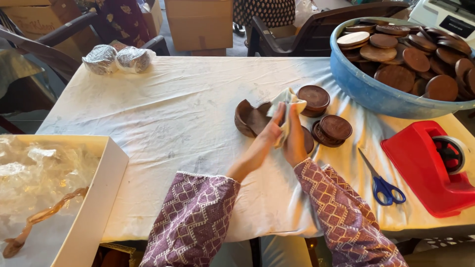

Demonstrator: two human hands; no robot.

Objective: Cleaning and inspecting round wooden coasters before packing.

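Your left hand [267, 136] & right hand [295, 141] are pressed together mid-table, pinching a pale cloth [287, 106] over a brown wooden holder [252, 118] w/ a round disc [308, 141] half hidden, so both palms brace it, coaster stacks [324, 116] just beside.

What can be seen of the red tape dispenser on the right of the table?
The tape dispenser is a heavy-looking desktop type in glossy red plastic. It sits upright on the white cloth near the table's right edge. A roll of tape sits in its upper part. Blue-handled scissors lie just left of it, apart. Neither hand touches it.
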